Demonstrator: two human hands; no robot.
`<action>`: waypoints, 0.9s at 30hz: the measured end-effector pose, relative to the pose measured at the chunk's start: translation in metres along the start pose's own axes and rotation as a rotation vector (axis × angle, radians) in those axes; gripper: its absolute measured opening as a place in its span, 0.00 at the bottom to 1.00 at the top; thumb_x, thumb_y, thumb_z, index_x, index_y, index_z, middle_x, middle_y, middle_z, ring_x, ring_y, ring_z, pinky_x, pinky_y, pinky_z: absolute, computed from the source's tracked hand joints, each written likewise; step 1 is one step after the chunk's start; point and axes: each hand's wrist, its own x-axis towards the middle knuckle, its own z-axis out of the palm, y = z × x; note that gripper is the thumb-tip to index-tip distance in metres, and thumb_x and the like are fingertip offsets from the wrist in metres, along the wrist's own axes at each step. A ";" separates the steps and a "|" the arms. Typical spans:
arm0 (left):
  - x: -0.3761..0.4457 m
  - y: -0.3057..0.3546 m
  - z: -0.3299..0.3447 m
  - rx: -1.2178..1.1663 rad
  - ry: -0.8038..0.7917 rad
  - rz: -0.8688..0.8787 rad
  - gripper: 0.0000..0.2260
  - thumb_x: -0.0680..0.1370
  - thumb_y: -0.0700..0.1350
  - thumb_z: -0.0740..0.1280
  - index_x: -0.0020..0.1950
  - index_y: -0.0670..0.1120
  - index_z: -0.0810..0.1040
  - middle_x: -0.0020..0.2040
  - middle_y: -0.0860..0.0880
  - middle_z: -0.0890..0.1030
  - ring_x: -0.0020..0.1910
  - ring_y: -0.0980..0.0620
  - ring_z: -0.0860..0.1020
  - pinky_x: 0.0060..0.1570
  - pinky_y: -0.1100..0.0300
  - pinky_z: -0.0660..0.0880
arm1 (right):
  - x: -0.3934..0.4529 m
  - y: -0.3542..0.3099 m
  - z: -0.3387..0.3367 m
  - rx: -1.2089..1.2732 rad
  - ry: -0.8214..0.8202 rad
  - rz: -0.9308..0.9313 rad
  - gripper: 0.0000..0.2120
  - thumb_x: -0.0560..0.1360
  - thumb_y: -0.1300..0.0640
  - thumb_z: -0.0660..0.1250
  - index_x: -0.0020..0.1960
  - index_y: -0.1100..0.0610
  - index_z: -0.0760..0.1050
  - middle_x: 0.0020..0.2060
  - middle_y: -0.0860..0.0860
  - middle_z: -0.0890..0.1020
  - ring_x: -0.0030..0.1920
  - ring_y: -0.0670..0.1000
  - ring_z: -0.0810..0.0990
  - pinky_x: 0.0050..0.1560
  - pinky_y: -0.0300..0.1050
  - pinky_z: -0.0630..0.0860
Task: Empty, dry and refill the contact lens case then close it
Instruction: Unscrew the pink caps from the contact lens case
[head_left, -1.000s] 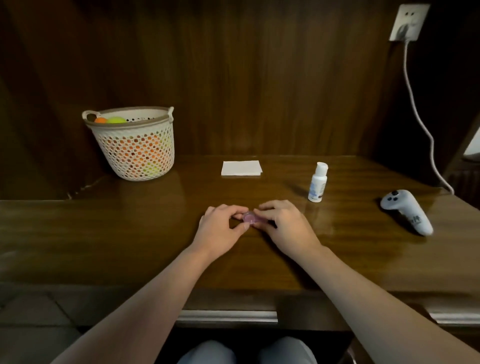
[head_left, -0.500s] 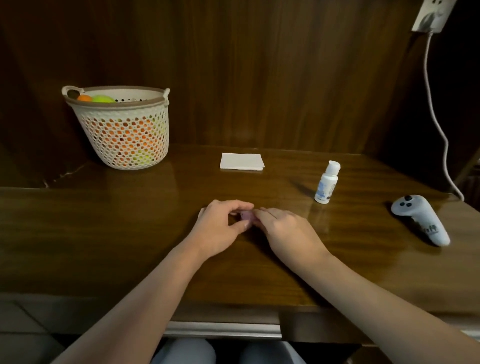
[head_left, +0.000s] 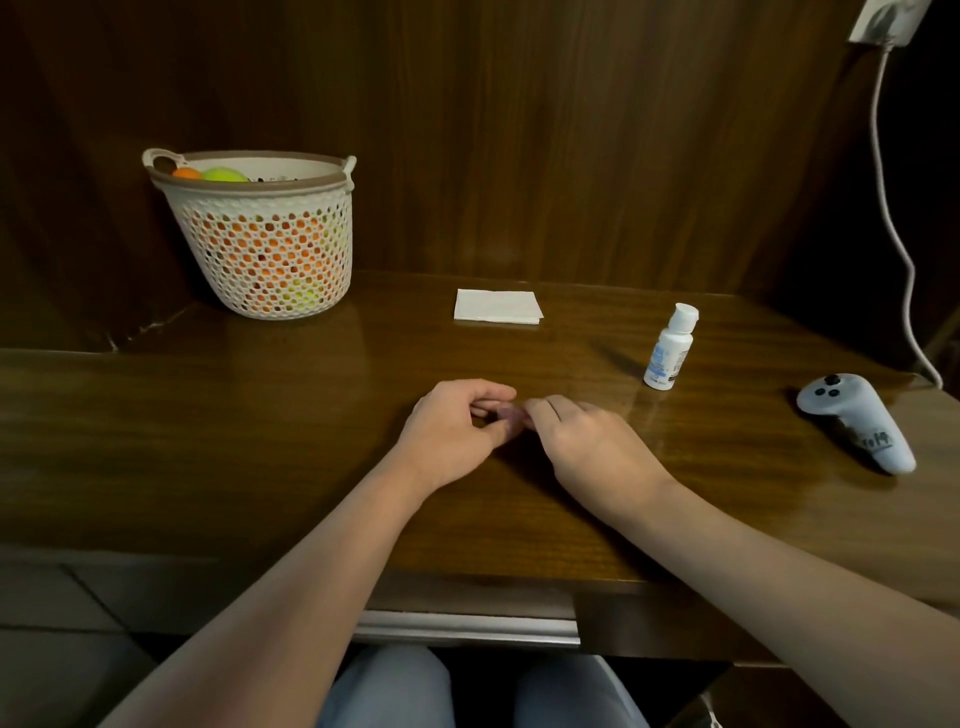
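Observation:
A small pinkish-purple contact lens case (head_left: 509, 415) sits low on the wooden table (head_left: 260, 441), mostly hidden between my hands. My left hand (head_left: 452, 431) pinches its left side with thumb and curled fingers. From the right, the curled fingers of my right hand (head_left: 582, 441) grip its other side. Whether its caps are on I cannot tell. A white solution bottle (head_left: 669, 349) with a blue label stands upright to the right of my hands. A folded white tissue (head_left: 497, 306) lies flat farther back.
A white perforated basket (head_left: 260, 244) holding orange and green balls stands at the back left against the wood panel wall. A pale grey handheld controller (head_left: 857, 421) lies at the right. A white cable (head_left: 893, 228) hangs from a wall socket at the top right.
The camera has tilted so the scene sits lower and farther right in view. My right hand's fingers have curled closer over the case. Both hands stay on it at the same spot.

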 end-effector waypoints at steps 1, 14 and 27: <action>0.000 0.000 0.000 -0.002 0.001 0.001 0.18 0.79 0.48 0.76 0.69 0.56 0.81 0.61 0.61 0.84 0.61 0.62 0.80 0.68 0.48 0.79 | 0.001 0.000 -0.001 -0.007 -0.002 -0.007 0.18 0.84 0.60 0.67 0.73 0.59 0.74 0.64 0.56 0.83 0.59 0.55 0.85 0.57 0.47 0.83; -0.003 0.005 0.000 0.006 -0.006 -0.016 0.18 0.80 0.47 0.75 0.70 0.54 0.81 0.62 0.59 0.83 0.63 0.59 0.79 0.69 0.46 0.78 | -0.002 0.003 0.004 0.031 0.072 -0.026 0.19 0.83 0.59 0.69 0.73 0.58 0.75 0.64 0.57 0.84 0.61 0.55 0.85 0.60 0.49 0.83; -0.001 0.001 0.001 0.022 -0.021 -0.015 0.24 0.77 0.49 0.78 0.71 0.58 0.77 0.56 0.65 0.83 0.62 0.62 0.78 0.73 0.40 0.72 | 0.010 0.030 0.023 0.585 0.214 0.299 0.10 0.85 0.49 0.65 0.63 0.46 0.81 0.51 0.36 0.83 0.52 0.34 0.80 0.49 0.27 0.73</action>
